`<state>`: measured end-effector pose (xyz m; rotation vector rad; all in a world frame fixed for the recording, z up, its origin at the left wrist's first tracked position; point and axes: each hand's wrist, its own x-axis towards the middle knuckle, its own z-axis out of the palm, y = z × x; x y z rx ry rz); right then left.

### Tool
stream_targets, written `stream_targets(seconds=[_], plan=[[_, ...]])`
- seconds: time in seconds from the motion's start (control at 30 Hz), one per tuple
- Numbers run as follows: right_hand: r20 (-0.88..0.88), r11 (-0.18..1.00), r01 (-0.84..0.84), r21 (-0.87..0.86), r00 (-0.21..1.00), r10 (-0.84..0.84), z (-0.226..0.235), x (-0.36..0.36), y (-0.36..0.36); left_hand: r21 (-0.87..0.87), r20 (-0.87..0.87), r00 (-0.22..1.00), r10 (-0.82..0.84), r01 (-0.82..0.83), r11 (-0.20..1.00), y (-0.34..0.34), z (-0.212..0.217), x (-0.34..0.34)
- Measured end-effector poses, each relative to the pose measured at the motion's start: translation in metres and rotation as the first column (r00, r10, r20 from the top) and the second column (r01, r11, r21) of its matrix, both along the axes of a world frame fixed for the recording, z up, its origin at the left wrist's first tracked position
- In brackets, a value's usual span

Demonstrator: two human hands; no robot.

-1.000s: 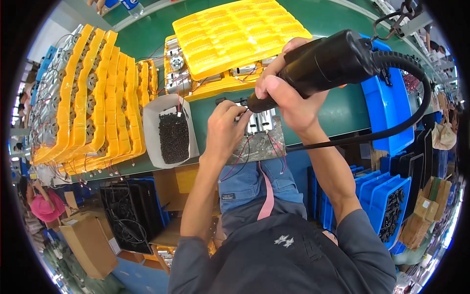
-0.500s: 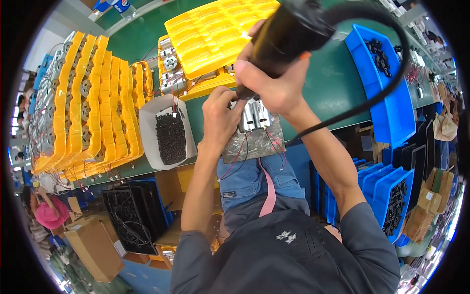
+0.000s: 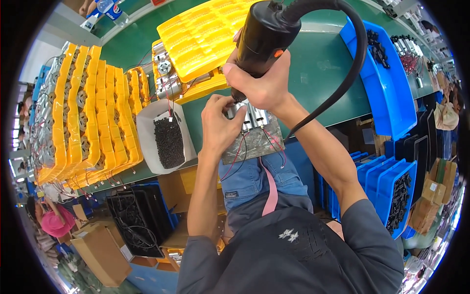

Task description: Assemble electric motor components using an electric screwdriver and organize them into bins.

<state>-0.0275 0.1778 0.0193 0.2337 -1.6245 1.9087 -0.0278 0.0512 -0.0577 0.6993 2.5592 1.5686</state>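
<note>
My right hand (image 3: 262, 83) is wrapped round a black electric screwdriver (image 3: 267, 36) with an orange button. Its narrow tip points down at the far end of two silver cylindrical motors (image 3: 252, 117), side by side on a worn grey block (image 3: 254, 147) at the table's near edge. Thumb and fingers of my left hand (image 3: 218, 122) close round the left motor, right beside the tip. The exact contact at the tip is hidden by my fingers. Thin red and black wires (image 3: 243, 142) hang from the motors toward me.
Left of my hand, a white bin (image 3: 147, 134) holds small black parts. Stacked yellow trays (image 3: 93, 112) of motors stand farther left; another yellow tray (image 3: 200, 39) lies behind. A long blue bin (image 3: 391, 103) is at right. The screwdriver's thick black cable (image 3: 360, 63) loops over my right forearm.
The screwdriver and my right hand have shifted left, and the tool stands more upright. My left thumb has come down across the left motor.
</note>
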Motion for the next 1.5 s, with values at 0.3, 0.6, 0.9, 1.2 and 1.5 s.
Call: stream_targets(seconds=[0.3,0.6,0.9,1.2,1.5], plan=[[-0.015,1.000,0.013,0.004,1.000,-0.013,-0.001,0.001,0.000,0.033,0.039,0.998,0.049,-0.051,0.998,0.001,-0.002,0.004],[-0.131,0.979,0.015,0.205,0.991,0.012,-0.001,0.002,0.006,0.021,0.095,0.990,0.099,-0.102,0.995,0.006,0.001,0.006],[-0.153,0.976,0.034,0.213,0.988,-0.001,-0.002,0.003,0.004,0.090,0.035,0.991,0.132,-0.135,0.987,0.010,0.000,0.008],[-0.119,0.984,0.029,0.178,0.993,-0.008,-0.004,0.003,0.003,0.040,0.073,0.993,0.097,-0.100,0.994,0.008,0.002,0.007],[-0.086,0.976,-0.028,0.217,0.995,0.048,0.000,-0.001,-0.003,-0.125,-0.327,0.943,0.063,-0.109,0.986,0.010,-0.009,-0.001]])
